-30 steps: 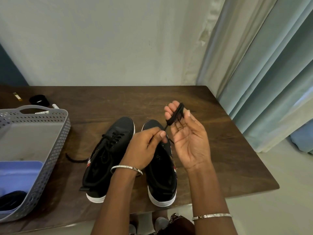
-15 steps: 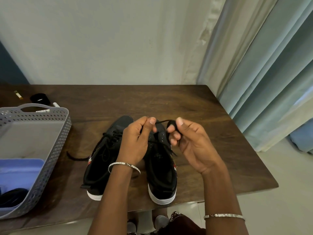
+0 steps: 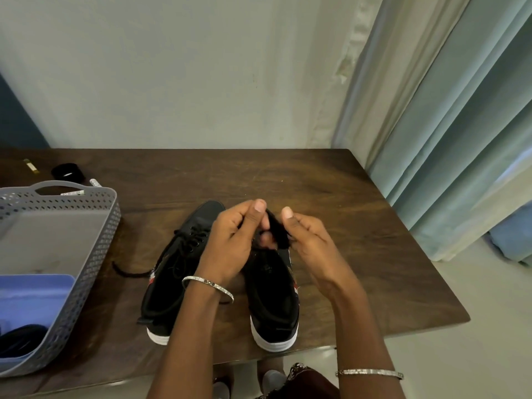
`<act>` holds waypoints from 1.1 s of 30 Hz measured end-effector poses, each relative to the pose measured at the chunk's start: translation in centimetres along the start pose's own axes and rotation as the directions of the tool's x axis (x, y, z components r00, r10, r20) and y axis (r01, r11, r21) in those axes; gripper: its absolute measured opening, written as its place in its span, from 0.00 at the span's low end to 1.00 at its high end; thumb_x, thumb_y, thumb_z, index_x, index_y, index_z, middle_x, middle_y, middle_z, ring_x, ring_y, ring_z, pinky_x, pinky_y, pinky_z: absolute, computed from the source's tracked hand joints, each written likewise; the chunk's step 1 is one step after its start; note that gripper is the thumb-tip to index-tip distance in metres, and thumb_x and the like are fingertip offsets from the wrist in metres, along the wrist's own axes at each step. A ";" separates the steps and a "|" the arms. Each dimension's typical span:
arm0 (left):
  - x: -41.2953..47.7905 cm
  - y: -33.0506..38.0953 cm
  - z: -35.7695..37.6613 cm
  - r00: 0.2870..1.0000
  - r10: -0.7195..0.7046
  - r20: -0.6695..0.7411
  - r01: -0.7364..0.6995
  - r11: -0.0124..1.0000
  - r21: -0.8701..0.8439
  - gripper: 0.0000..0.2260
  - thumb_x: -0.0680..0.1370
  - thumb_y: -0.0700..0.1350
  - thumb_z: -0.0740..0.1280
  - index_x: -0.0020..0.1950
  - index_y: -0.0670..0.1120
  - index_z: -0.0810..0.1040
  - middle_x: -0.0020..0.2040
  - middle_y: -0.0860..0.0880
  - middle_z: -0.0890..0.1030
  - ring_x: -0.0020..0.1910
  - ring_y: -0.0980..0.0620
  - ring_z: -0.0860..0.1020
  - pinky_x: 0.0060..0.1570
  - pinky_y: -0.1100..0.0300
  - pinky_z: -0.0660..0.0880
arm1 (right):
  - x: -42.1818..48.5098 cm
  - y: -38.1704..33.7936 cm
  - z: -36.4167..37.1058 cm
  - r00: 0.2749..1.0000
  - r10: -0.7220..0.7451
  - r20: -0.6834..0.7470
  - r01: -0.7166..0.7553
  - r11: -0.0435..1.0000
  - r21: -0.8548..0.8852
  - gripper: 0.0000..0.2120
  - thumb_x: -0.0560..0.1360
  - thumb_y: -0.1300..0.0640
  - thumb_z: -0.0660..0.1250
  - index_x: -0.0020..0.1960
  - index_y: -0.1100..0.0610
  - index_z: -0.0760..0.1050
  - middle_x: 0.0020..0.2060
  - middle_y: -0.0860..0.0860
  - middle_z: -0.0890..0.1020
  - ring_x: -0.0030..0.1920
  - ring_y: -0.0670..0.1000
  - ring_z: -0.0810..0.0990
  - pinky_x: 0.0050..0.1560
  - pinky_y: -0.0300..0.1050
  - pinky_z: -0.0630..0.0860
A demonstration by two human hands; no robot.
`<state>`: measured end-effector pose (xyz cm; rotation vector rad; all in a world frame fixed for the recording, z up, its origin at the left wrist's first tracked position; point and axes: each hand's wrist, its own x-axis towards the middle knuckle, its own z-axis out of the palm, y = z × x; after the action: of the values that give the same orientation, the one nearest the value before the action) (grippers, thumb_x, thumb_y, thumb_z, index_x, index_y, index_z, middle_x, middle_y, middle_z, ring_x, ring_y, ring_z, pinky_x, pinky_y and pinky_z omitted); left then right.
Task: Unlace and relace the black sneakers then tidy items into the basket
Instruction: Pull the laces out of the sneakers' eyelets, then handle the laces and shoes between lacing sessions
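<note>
Two black sneakers with white soles stand side by side, toes away from me, on the brown table [image 3: 359, 254]. The left sneaker [image 3: 184, 254] is laced, one lace end trailing left. The right sneaker [image 3: 273, 295] lies partly under my hands. My left hand [image 3: 233, 243] and my right hand [image 3: 305, 240] meet above its toe, both pinching a bunched black shoelace [image 3: 277, 230] between thumbs and fingers. The grey perforated basket [image 3: 95, 254] sits at the table's left.
Inside the basket lie a blue flat item [image 3: 31, 298] and something dark [image 3: 17, 338]. Behind it are a black round object [image 3: 67, 171], a small yellow stick [image 3: 30, 165] and white pens [image 3: 83, 189]. Curtains [image 3: 449, 139] hang at the right.
My right hand came down from its raised, open-palmed pose and curled around the lace bundle. My left hand rose to meet it, and both now pinch the lace together.
</note>
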<state>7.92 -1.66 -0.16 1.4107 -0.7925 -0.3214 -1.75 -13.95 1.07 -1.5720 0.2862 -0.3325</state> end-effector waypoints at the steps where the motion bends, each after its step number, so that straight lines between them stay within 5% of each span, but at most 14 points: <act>1: 0.0 -0.1 -0.4 1.000 0.001 -0.026 -0.001 1.000 -0.018 0.20 0.84 0.56 0.60 0.40 0.43 0.75 0.32 0.40 0.79 0.31 0.41 0.78 0.36 0.53 0.76 | -0.2 -0.4 0.0 0.999 0.012 0.030 -0.012 1.000 0.022 0.22 0.85 0.52 0.57 0.53 0.68 0.81 0.37 0.57 0.81 0.40 0.53 0.81 0.48 0.46 0.78; 4: 0.2 -0.7 -1.2 0.995 0.007 -0.098 0.001 0.997 0.081 0.21 0.81 0.64 0.60 0.40 0.48 0.76 0.35 0.31 0.76 0.34 0.29 0.76 0.39 0.34 0.76 | -1.0 -1.9 0.3 0.995 0.002 0.104 -0.026 0.974 0.225 0.19 0.83 0.52 0.59 0.48 0.65 0.81 0.32 0.53 0.75 0.34 0.50 0.76 0.41 0.40 0.76; 8: -0.4 0.1 -0.8 0.997 0.038 -0.070 -0.022 0.977 0.212 0.20 0.82 0.62 0.59 0.41 0.49 0.78 0.33 0.37 0.75 0.32 0.36 0.73 0.36 0.39 0.73 | -1.5 -3.8 1.7 0.997 -0.071 -0.011 0.064 0.805 0.590 0.15 0.82 0.55 0.58 0.50 0.64 0.79 0.35 0.53 0.76 0.37 0.50 0.78 0.45 0.42 0.80; 10: -1.2 0.3 -0.4 1.000 0.005 -0.011 -0.002 0.960 0.279 0.16 0.83 0.57 0.60 0.42 0.51 0.79 0.30 0.51 0.75 0.30 0.48 0.72 0.34 0.50 0.72 | -1.2 -4.0 2.1 0.986 -0.114 -0.118 0.163 0.766 0.622 0.14 0.83 0.59 0.58 0.60 0.66 0.77 0.44 0.56 0.83 0.48 0.54 0.83 0.52 0.44 0.81; 13: -3.3 1.7 -0.2 0.994 -0.005 0.105 -0.039 0.912 0.409 0.14 0.84 0.51 0.60 0.45 0.51 0.81 0.33 0.55 0.78 0.33 0.59 0.74 0.37 0.60 0.70 | -1.7 -4.4 2.0 0.964 -0.161 -0.212 0.247 0.837 0.488 0.15 0.83 0.63 0.58 0.68 0.63 0.74 0.59 0.59 0.84 0.64 0.57 0.80 0.57 0.42 0.80; 17: -6.0 4.9 -1.0 0.995 0.056 0.084 -0.093 0.841 0.533 0.17 0.82 0.59 0.56 0.46 0.52 0.79 0.36 0.56 0.80 0.36 0.57 0.77 0.39 0.51 0.76 | -4.6 -4.8 2.6 0.990 -0.117 -0.075 0.124 0.988 0.095 0.16 0.84 0.64 0.59 0.70 0.57 0.74 0.60 0.54 0.84 0.63 0.51 0.81 0.53 0.42 0.80; 20: -8.4 7.6 -2.6 0.993 0.094 0.072 -0.118 0.766 0.632 0.19 0.79 0.65 0.56 0.46 0.55 0.80 0.38 0.59 0.81 0.38 0.60 0.79 0.39 0.50 0.77 | -7.9 -5.2 4.0 0.997 -0.062 0.043 0.066 0.994 -0.085 0.20 0.77 0.60 0.59 0.67 0.60 0.77 0.58 0.55 0.84 0.62 0.53 0.81 0.65 0.54 0.76; 23: -11.3 9.8 -4.5 0.986 0.139 0.097 -0.167 0.702 0.693 0.15 0.77 0.65 0.58 0.38 0.59 0.74 0.33 0.59 0.77 0.34 0.60 0.76 0.34 0.52 0.74 | -11.3 -6.7 5.4 0.986 -0.034 0.163 0.053 0.992 -0.118 0.20 0.72 0.60 0.59 0.61 0.62 0.79 0.55 0.58 0.83 0.61 0.57 0.81 0.66 0.59 0.74; 27: -14.8 12.0 -6.4 0.973 0.215 0.087 -0.211 0.664 0.717 0.24 0.75 0.70 0.61 0.32 0.52 0.72 0.29 0.55 0.70 0.30 0.55 0.71 0.29 0.51 0.70 | -15.3 -7.9 7.7 0.953 -0.043 0.301 0.137 0.944 -0.299 0.04 0.78 0.60 0.66 0.49 0.53 0.78 0.42 0.44 0.81 0.47 0.46 0.80 0.51 0.52 0.77; 30: -17.4 13.2 -7.0 0.962 0.261 0.084 -0.242 0.663 0.708 0.23 0.77 0.67 0.62 0.32 0.51 0.68 0.30 0.54 0.68 0.30 0.55 0.69 0.28 0.55 0.67 | -17.3 -7.9 9.5 0.951 -0.066 0.301 0.170 0.927 -0.333 0.05 0.82 0.58 0.66 0.51 0.57 0.79 0.42 0.51 0.83 0.47 0.52 0.83 0.54 0.60 0.80; 33: -20.0 13.7 -7.2 0.974 0.226 -0.009 -0.180 0.798 0.575 0.17 0.81 0.59 0.62 0.39 0.49 0.70 0.34 0.54 0.72 0.34 0.53 0.73 0.33 0.58 0.70 | -18.9 -8.4 11.3 0.941 -0.039 0.336 0.101 0.980 -0.171 0.12 0.84 0.59 0.61 0.52 0.68 0.77 0.38 0.49 0.80 0.42 0.49 0.82 0.51 0.50 0.80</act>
<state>-4.93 18.84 7.18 1.8647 -1.0188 0.1621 -15.09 3.98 8.63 -1.7948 -0.0021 -0.0931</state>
